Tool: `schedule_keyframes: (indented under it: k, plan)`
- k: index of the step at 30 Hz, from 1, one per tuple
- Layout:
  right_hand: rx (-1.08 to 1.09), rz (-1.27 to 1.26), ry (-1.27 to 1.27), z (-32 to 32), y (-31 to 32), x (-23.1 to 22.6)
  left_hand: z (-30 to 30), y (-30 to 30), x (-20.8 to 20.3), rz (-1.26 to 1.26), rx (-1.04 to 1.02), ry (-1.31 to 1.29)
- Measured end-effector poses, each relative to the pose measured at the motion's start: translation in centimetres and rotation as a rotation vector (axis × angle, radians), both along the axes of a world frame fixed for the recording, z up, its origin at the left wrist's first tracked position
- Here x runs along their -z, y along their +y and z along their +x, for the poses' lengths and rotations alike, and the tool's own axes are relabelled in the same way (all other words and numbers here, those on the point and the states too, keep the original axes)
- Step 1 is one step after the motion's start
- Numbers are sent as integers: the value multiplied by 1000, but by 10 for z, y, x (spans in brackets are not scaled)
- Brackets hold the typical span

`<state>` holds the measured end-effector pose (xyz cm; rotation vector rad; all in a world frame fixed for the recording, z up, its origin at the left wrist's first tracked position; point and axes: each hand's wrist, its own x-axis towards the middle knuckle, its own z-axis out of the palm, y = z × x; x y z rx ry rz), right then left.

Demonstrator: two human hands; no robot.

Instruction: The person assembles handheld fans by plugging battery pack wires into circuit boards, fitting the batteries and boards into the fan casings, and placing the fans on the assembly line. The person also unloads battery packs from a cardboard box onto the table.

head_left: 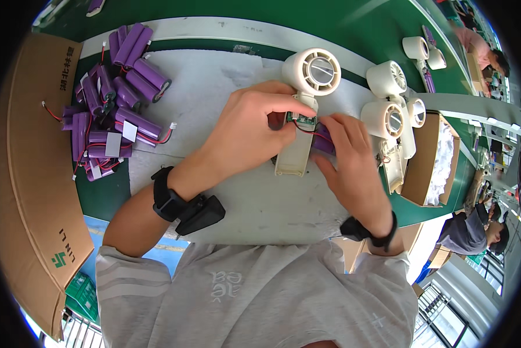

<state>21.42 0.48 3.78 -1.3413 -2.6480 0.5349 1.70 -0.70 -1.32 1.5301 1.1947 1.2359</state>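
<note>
A cream handheld fan (293,155) lies in front of me with its round head at the far end and its handle opened. Inside the handle shows a small green circuit board (303,120) with red and black wires. My left hand (243,119) is closed on the fan from the left, thumb and index finger at the board. On the right, my right hand (353,153) has its fingers bent round a purple battery (324,142), partly hidden by them. The wires run from the board toward this battery, beside the handle.
A white padded mat (260,206) covers the green bench. Purple wired batteries (116,142) are heaped at left, near a tall cardboard box (37,156). More fans (382,119) and an open carton (426,168) stand at right. Other people sit farther right.
</note>
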Motion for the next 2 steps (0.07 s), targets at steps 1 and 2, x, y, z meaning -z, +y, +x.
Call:
schedule_keyframes:
  k: [1,2]
  plan:
    - [-3,-96,36,3,3,6,0,0,0,5,1,17]
    - [-6,-192,73,10,10,10,-1,-1,-1,10,1,35]
